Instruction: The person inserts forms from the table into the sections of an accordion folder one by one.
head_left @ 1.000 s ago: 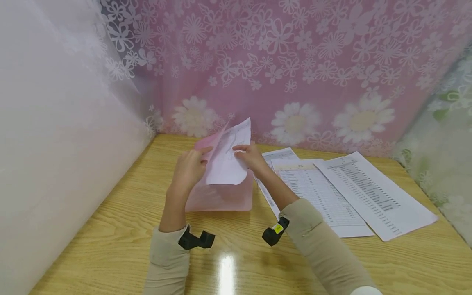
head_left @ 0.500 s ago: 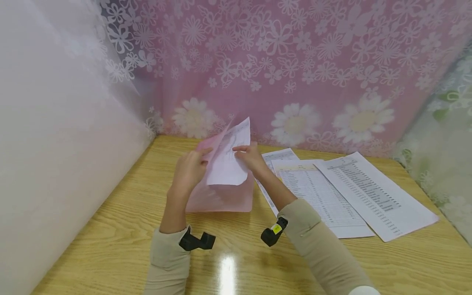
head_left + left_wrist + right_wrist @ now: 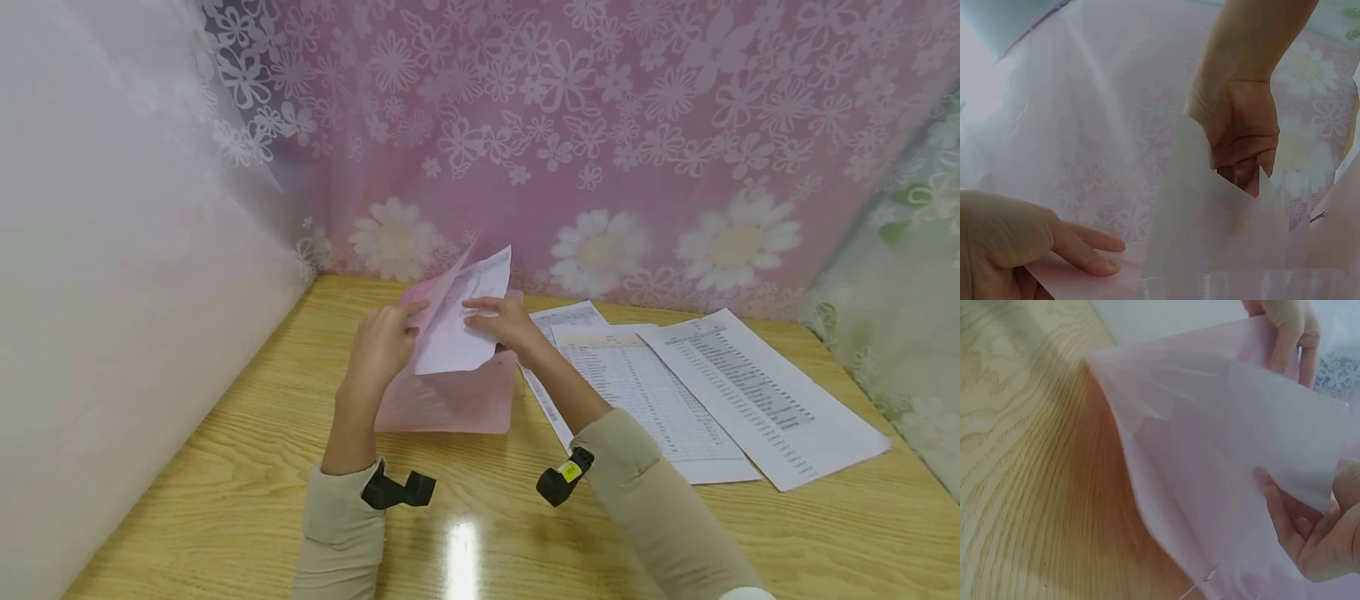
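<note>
A pink translucent plastic folder (image 3: 450, 408) lies on the wooden table with its upper cover raised. My left hand (image 3: 380, 343) pinches that cover between thumb and fingers, as the right wrist view also shows. A white printed sheet of paper (image 3: 442, 348) slants inside the folder, its lower edge bowed above the bottom layer. My right hand (image 3: 512, 325) grips the sheet by its right side, thumb and fingers on either face. In the left wrist view the paper (image 3: 1210, 206) hides the right fingertips (image 3: 1249, 178) in part.
Several printed sheets (image 3: 652, 392) lie overlapping to the right, by my right forearm. A flowered pink curtain (image 3: 525, 167) hangs behind the table (image 3: 247, 467), and a pale wall of sheeting (image 3: 150, 250) stands at the left.
My right hand has shifted slightly left with the paper, whose top corner sits a little lower and whose lower edge lies further left. The left hand has hardly moved on the folder's cover.
</note>
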Action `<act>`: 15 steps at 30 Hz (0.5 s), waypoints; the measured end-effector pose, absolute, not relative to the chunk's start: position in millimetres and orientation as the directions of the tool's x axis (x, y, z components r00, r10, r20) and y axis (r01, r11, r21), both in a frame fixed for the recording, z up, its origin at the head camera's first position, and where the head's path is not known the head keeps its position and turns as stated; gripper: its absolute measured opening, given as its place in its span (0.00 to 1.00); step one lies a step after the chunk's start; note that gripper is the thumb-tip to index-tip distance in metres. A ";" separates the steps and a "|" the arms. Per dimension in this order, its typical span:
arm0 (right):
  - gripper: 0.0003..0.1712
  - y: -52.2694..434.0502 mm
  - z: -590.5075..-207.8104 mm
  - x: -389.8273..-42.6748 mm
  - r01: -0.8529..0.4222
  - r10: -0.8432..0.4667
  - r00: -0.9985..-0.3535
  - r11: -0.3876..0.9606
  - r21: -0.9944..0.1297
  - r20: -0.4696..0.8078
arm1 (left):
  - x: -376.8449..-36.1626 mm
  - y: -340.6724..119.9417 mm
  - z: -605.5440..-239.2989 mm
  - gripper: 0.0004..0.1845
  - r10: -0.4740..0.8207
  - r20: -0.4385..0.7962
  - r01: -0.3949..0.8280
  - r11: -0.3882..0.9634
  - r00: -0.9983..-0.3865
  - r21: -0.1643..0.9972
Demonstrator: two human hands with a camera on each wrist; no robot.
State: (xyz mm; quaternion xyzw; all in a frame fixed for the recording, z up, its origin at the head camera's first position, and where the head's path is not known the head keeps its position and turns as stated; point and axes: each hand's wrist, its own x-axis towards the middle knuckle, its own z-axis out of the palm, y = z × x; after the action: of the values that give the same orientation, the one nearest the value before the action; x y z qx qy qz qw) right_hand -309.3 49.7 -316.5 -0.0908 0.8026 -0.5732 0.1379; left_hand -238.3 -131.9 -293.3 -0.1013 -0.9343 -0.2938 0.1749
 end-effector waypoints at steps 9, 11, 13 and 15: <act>0.16 45.6 -307.9 -287.5 0.039 -0.450 -0.873 0.320 -0.947 -0.188 | -238.6 -132.9 -292.4 0.22 0.070 0.370 0.267 0.815 -0.926 0.514; 0.15 41.5 -309.7 -285.4 0.037 -0.422 -0.888 0.325 -0.945 -0.180 | -238.8 -133.1 -292.5 0.21 0.067 0.371 0.263 0.820 -0.926 0.509; 0.15 37.1 -312.9 -284.5 0.034 -0.395 -0.902 0.331 -0.943 -0.171 | -238.8 -132.9 -292.8 0.21 0.068 0.368 0.260 0.822 -0.928 0.506; 0.14 32.5 -316.7 -283.8 0.038 -0.378 -0.910 0.331 -0.943 -0.170 | -238.8 -132.5 -293.2 0.21 0.072 0.370 0.261 0.830 -0.926 0.492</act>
State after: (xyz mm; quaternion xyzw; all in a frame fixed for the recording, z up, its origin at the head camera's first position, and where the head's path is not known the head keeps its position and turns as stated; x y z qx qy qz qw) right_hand -283.8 32.5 -316.7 -0.1068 0.7951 -0.5683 0.1831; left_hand -238.8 -132.5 -293.2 -0.0882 -0.9414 -0.2774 0.1704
